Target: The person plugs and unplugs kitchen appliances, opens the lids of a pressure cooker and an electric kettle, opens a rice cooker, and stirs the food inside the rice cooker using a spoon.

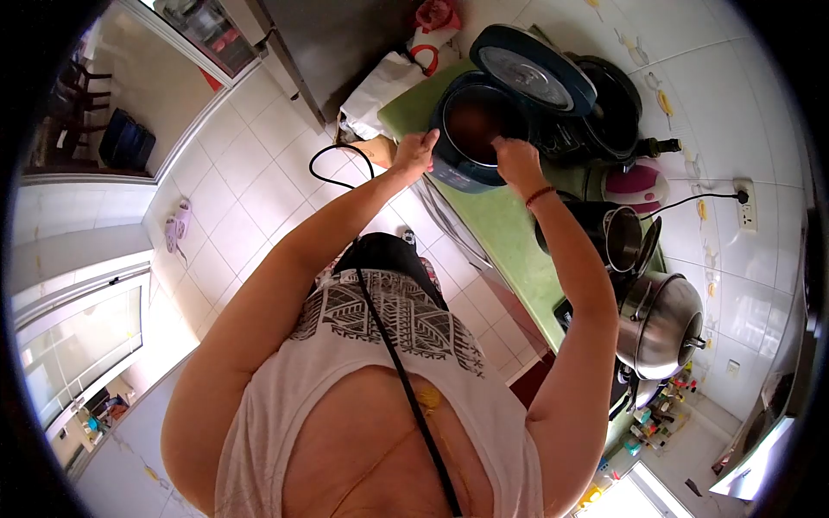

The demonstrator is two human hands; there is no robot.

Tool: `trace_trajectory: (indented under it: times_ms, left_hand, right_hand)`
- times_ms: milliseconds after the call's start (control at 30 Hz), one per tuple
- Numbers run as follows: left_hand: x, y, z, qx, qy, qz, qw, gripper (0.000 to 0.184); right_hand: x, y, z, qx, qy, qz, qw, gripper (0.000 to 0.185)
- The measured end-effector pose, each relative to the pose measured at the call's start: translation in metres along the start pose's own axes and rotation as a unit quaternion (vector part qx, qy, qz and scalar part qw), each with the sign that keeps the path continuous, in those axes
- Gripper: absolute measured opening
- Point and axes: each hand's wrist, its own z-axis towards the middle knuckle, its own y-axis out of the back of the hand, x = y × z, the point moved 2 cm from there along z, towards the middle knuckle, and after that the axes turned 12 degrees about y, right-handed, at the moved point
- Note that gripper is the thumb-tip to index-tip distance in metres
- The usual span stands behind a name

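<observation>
A dark blue-green rice cooker (pixel 466 179) stands on the counter, its lid (pixel 540 73) raised toward the wall. Inside sits a round inner pot (pixel 471 161) with a pale rim; its interior looks dark reddish brown, and I cannot make out any contents. My left hand (pixel 415 154) is closed against the cooker's near left side, thumb and fingers at the upper edge. On the opposite side, my right hand (pixel 519 166) has its fingers curled over the inner pot's rim, the fingertips partly hidden inside. A red bracelet (pixel 541 196) circles my right wrist.
The green counter (pixel 496 220) runs along the tiled wall. Behind the cooker are a black pan (pixel 611 108) and a dark bottle (pixel 661 147). Nearer me stand a metal pot (pixel 622 237) and a large steel pot (pixel 661 324). A black cable (pixel 380 311) hangs before my body.
</observation>
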Motion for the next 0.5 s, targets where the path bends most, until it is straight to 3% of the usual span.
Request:
trace_trajectory:
  times_ms: [100,267,500]
  left_hand:
    - [-0.005,0.0,-0.003,-0.002,-0.001,-0.005,1.0,0.05]
    - [-0.004,0.002,-0.006,0.005,-0.002,-0.003,1.0,0.05]
    - [0.002,0.0,0.0,-0.006,-0.009,-0.022,1.0,0.051]
  right_hand:
    - [-0.007,0.012,0.008,-0.045,0.004,-0.034,0.998,0.018]
    - [-0.021,0.036,0.014,-0.035,0.006,-0.087,0.996,0.015]
    - [-0.025,0.012,0.012,0.076,-0.057,-0.11,0.989,0.01]
